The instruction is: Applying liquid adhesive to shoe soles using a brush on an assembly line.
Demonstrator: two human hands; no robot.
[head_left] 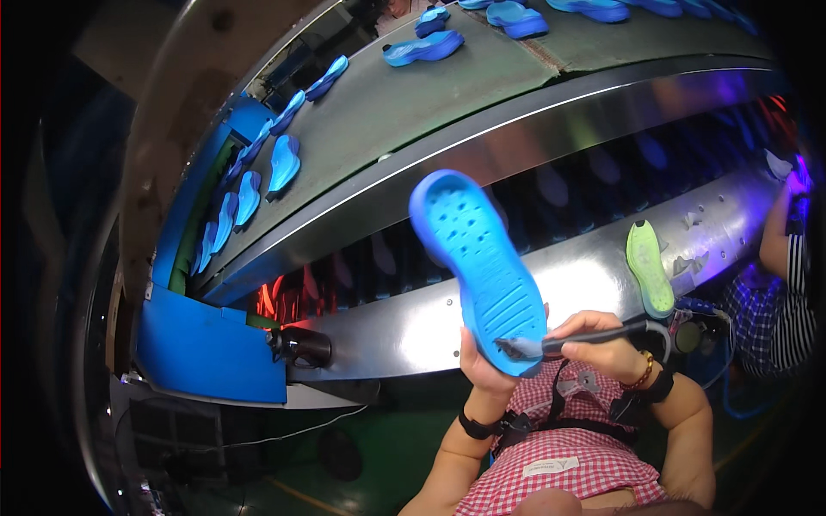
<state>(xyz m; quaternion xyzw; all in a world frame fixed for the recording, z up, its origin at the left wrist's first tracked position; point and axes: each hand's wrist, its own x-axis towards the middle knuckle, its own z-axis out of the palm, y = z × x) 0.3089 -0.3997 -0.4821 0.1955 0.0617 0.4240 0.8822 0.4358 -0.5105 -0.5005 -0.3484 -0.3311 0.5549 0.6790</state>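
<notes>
A blue shoe sole (477, 258) stands tilted up in front of me, its holed and ridged inner face toward me. My left hand (486, 368) grips its lower end, fingers partly hidden behind it. In my right hand (602, 346) is a brush (594, 338) with a dark handle. Its pale head with a dark tip lies against the lower end of the sole. A grey curved tube or cord shows at the handle's far end.
Blue soles (422, 49) lie spread along the green conveyor belt (447, 95). Below it runs a metal ledge (387, 340) with a yellow-green sole (649, 268) at right. A dark cylindrical container (305, 347) stands at the ledge's left end. Another person's arm (774, 228) reaches in at right.
</notes>
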